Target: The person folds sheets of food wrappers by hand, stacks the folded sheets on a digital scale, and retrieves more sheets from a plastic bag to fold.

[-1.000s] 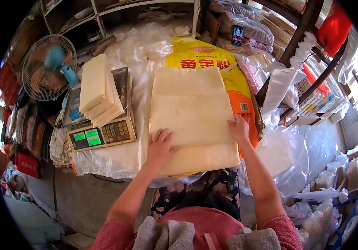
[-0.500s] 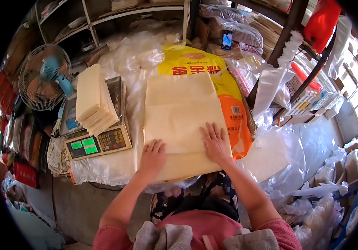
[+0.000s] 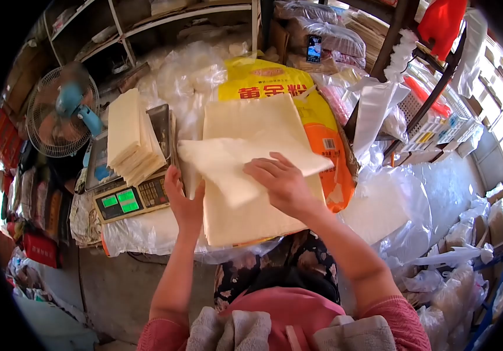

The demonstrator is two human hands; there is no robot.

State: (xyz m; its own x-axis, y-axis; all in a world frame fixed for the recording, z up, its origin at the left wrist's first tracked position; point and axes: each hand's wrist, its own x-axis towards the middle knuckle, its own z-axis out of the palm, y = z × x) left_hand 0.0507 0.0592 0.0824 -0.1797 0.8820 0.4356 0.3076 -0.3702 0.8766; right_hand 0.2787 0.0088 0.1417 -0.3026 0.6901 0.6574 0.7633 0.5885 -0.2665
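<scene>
Ideally, the loose sheet (image 3: 219, 161) wants light, even handling: supporting its middle and keeping the edges square should avoid creases, and the left hand (image 3: 184, 199) could steady the left corner. That hand's grip is wide, fingers parted, beside the left edge of the pale pile (image 3: 257, 120). The right hand (image 3: 283, 184) lies over the sheet; whether its grip pinches it cannot be told. The sheet is above the pile, right of the scale (image 3: 134, 199). It looks thin, cream-coloured and limp, bowed, with a pointed right corner.
</scene>
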